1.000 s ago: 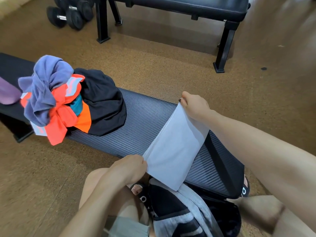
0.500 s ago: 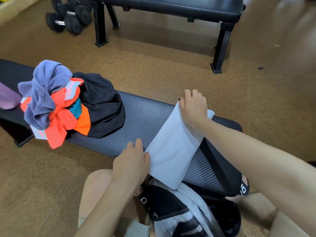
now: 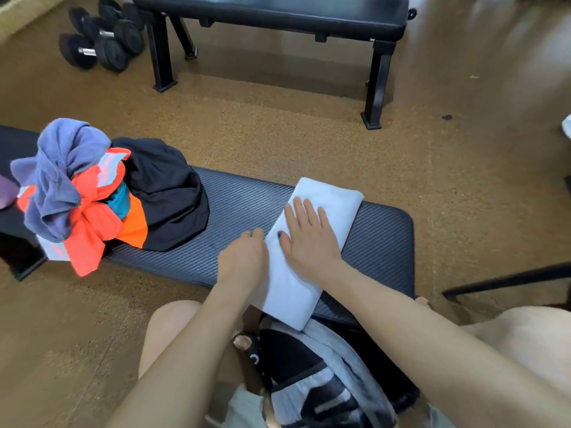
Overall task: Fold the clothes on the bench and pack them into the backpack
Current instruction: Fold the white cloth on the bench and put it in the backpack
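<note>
A folded white cloth (image 3: 332, 197) lies across the dark padded bench (image 3: 383, 242), its near end hanging over the bench's front edge. My right hand (image 3: 309, 236) rests flat on top of the cloth, fingers spread. My left hand (image 3: 244, 261) sits at the cloth's left edge with its fingers curled down on the bench beside it. A heap of unfolded clothes (image 3: 92, 193) in lilac, orange, teal and black sits on the bench's left part. The grey and black backpack (image 3: 321, 375) stands on the floor between my knees, below the cloth.
A second black bench (image 3: 278, 17) stands farther back on the cork floor. Black dumbbells (image 3: 102, 35) lie at the far left. A black bar (image 3: 506, 279) crosses the floor at the right. My bare knees (image 3: 173, 322) frame the backpack.
The cloth, held up stretched between both hands before, now lies folded on the bench. My right hand has let go and pressed flat on it; my left hand has moved to its left edge.
</note>
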A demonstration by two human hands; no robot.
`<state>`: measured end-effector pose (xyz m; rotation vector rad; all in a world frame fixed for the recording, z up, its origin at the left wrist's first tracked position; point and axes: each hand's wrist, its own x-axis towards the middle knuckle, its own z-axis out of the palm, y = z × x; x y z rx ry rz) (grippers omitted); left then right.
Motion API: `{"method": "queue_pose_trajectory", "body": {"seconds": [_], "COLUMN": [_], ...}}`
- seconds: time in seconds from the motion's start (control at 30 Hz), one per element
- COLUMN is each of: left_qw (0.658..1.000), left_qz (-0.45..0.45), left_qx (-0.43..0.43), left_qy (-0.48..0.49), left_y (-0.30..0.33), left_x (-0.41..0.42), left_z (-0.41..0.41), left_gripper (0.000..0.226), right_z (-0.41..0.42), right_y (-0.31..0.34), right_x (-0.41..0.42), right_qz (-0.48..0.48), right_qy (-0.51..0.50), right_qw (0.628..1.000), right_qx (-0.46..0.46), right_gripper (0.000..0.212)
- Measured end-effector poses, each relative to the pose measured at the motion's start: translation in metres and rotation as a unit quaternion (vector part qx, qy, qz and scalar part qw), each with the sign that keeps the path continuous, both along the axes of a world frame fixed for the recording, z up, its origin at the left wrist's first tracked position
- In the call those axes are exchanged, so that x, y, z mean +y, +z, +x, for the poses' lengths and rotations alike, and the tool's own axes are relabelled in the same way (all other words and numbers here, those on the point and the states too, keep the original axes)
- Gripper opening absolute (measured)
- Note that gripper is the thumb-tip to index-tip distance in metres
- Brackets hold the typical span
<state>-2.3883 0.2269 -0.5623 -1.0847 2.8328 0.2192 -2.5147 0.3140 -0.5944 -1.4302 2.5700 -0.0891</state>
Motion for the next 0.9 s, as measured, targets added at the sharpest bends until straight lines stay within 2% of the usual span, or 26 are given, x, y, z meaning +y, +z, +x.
{"method": "queue_pose_trajectory", "body": {"seconds": [0.1, 0.23, 0.3, 0.33, 0.4, 0.47, 0.53, 0.6, 0.77, 0.9], "left_qw": [0.999, 0.997, 0.993, 0.991, 0.988, 0.983, 0.975, 0.97, 0.967, 0.953], "left_qz": [-0.019, 0.01, 0.032, 0.049, 0.081, 0.111, 0.14, 0.162, 0.212, 0.269], "left_qx": [-0.05, -0.076, -0.11, -0.121, -0.125, -0.123, -0.125, -0.12, -0.074, 0.02], "left_qy": [-0.002, 0.023, 0.02, 0.022, 0.044, 0.082, 0.122, 0.137, 0.124, 0.136], "left_y": [0.005, 0.015, 0.018, 0.019, 0.021, 0.022, 0.023, 0.023, 0.026, 0.029], "left_x": [0.009, 0.017, 0.017, 0.017, 0.018, 0.019, 0.02, 0.018, 0.011, 0.012], "left_z": [-0.002, 0.004, 0.011, 0.013, 0.016, 0.014, 0.012, 0.012, 0.023, 0.039], "left_gripper": [0.014, 0.027, 0.032, 0.033, 0.032, 0.033, 0.038, 0.04, 0.026, 0.022], "right_z": [-0.003, 0.021, 0.05, 0.065, 0.086, 0.093, 0.091, 0.09, 0.088, 0.088], "right_y": [0.008, 0.031, 0.039, 0.039, 0.031, 0.015, 0.004, 0.001, 0.006, 0.006], "right_x": [0.006, 0.048, 0.075, 0.086, 0.103, 0.111, 0.113, 0.11, 0.107, 0.116], "right_qz": [-0.032, -0.191, -0.217, -0.207, -0.152, -0.073, -0.03, -0.027, -0.062, -0.039], "right_qy": [0.01, 0.014, 0.039, 0.055, 0.085, 0.125, 0.152, 0.153, 0.156, 0.166], "right_qw": [0.999, 0.981, 0.974, 0.975, 0.983, 0.989, 0.987, 0.987, 0.983, 0.982], "right_qx": [-0.021, -0.02, -0.048, -0.06, -0.054, 0.002, 0.044, 0.047, 0.075, 0.081], "right_gripper": [0.082, 0.052, 0.041, 0.042, 0.06, 0.084, 0.094, 0.091, 0.077, 0.094]}}
